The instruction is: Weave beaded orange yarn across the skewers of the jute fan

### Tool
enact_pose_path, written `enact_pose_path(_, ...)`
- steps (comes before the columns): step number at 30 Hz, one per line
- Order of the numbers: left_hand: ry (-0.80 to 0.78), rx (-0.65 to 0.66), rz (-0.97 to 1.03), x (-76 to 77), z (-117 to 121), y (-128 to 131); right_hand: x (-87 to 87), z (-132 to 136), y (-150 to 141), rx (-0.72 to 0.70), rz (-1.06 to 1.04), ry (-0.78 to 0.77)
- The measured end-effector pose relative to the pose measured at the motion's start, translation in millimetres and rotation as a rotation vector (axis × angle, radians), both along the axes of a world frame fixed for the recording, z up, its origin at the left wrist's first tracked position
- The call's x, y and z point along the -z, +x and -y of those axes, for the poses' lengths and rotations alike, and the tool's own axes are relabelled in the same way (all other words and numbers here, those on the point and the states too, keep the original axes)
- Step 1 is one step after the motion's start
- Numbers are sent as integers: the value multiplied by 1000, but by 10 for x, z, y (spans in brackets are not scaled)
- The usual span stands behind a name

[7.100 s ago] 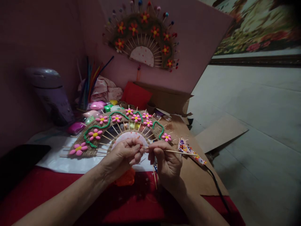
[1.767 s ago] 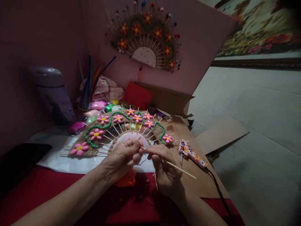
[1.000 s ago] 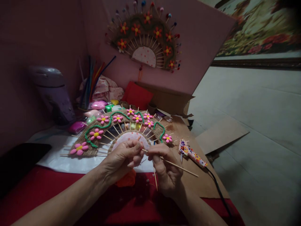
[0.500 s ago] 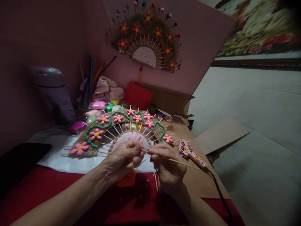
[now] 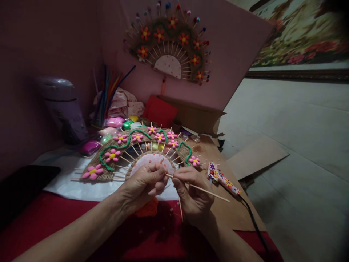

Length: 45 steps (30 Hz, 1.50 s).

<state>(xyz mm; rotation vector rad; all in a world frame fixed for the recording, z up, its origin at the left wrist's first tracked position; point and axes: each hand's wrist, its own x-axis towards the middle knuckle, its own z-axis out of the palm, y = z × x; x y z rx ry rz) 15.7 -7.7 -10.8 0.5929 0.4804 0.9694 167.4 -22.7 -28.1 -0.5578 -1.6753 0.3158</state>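
Between the thumb and fingers of my right hand (image 5: 195,193) is a thin wooden stick (image 5: 209,193), slanting down to the right. Its far end meets the pinched fingertips of my left hand (image 5: 148,182), where a tiny orange-red bit shows, mostly hidden. Just beyond both hands lies a twine-wrapped fan (image 5: 133,136) with wooden ribs, pink clay flowers and a green wavy strip. An orange lump (image 5: 147,208) rests on the red cloth below my left hand. Another stick (image 5: 181,209) is partly hidden beside my right hand.
A flower-patterned glue gun (image 5: 222,178) with a black cord lies on cardboard (image 5: 231,214) at the right. Behind the fan are bagged coloured clay (image 5: 115,121), pipe cleaners (image 5: 109,94) and a purple flask (image 5: 61,109). A finished-looking fan (image 5: 169,32) is on the pink panel.
My right hand's fingers have shifted slightly along the stick, and its free end tilts a little lower. My left hand keeps its pinch in nearly the same place.
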Motion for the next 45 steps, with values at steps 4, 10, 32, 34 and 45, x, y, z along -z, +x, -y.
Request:
enact_pose_path(4, 15, -30, 21, -19, 7, -6, 19, -15, -19, 7, -26, 0)
enact_pose_path(10, -9, -35, 20, -14, 28, -24, 17, -37, 15, 15, 14, 30)
enact_pose_path(32, 226, -400, -199, -102, 21, -75, -88, -83, -100, -548, -753, -977)
enact_pose_path(34, 266, -445, -257, -72, 14, -98, -107, -105, -90, -526, -792, -1043)
enact_pose_path(45, 325, -596, -464, -53, -5, -158, -47, -237, -42, -466, -723, -1176)
